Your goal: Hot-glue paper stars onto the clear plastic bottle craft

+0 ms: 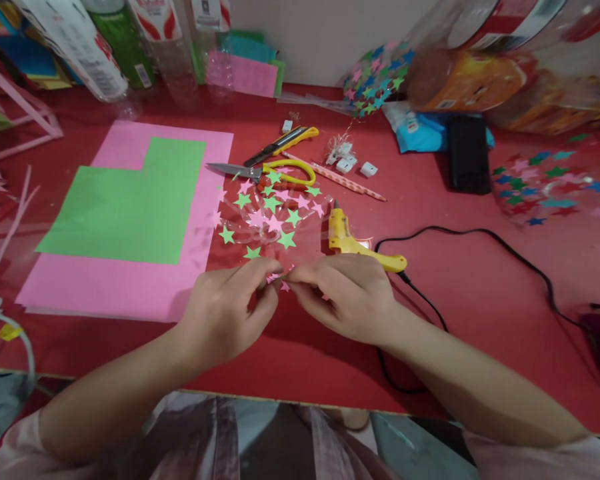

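My left hand (pixel 233 310) is closed in a pinch on a small pink star (pixel 273 277). Close beside it, my right hand (pixel 347 297) also pinches, its fingertips nearly touching the left ones; what it holds is too small to make out. Just beyond both hands lies a clear plastic piece covered with green stars (pixel 287 239) and pink stars (pixel 273 223). A yellow glue gun (pixel 341 233) rests past my right hand, its black cord (pixel 485 232) running right. Yellow-handled scissors (pixel 290 172) lie behind the stars.
Pink paper (pixel 115 287) and green paper (pixel 130 213) lie left on the red table (pixel 300 360). A cutter (pixel 280 145), a patterned pencil (pixel 350 183), small white blocks (pixel 347 164) and a black phone (pixel 469 155) lie farther back. Bottles (pixel 160 40) stand at the back left.
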Action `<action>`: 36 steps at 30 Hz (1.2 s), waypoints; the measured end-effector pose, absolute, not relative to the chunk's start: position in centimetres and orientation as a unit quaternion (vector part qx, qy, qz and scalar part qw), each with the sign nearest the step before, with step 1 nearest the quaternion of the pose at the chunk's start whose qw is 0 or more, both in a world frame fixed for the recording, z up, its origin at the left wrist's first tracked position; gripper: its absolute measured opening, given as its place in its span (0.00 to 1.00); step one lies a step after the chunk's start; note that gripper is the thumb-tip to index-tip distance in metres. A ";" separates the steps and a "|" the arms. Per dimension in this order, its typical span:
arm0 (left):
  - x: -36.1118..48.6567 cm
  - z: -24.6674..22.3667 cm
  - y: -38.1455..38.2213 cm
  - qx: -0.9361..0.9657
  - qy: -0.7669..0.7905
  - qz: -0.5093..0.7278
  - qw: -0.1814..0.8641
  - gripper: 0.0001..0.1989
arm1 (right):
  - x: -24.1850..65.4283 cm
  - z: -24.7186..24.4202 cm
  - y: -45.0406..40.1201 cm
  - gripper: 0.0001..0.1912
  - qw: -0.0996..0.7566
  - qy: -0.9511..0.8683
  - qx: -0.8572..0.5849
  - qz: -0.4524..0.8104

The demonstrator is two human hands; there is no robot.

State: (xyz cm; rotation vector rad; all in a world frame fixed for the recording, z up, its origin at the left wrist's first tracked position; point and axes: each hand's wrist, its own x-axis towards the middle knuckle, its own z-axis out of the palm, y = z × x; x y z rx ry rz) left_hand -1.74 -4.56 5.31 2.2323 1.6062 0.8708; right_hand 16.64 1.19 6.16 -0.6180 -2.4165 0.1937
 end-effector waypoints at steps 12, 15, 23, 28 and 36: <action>-1.4 5.5 -4.3 0.732 0.565 0.322 0.204 0.07 | 16.3 5.9 1.1 0.04 0.317 -0.905 -0.270 0.082; -1.4 5.6 -4.2 0.714 0.571 0.327 0.239 0.06 | 16.2 5.9 1.0 0.04 0.314 -0.902 -0.281 0.089; -1.4 5.7 -4.1 0.674 0.584 0.337 0.303 0.05 | 16.1 5.8 0.8 0.05 0.307 -0.897 -0.299 0.111; -1.3 5.4 -4.0 0.620 0.586 0.371 0.367 0.05 | 16.2 6.0 0.8 0.03 0.327 -0.888 -0.303 0.111; -1.1 5.7 -3.5 0.556 0.588 0.405 0.425 0.01 | 16.4 6.4 0.8 0.04 0.334 -0.887 -0.305 0.093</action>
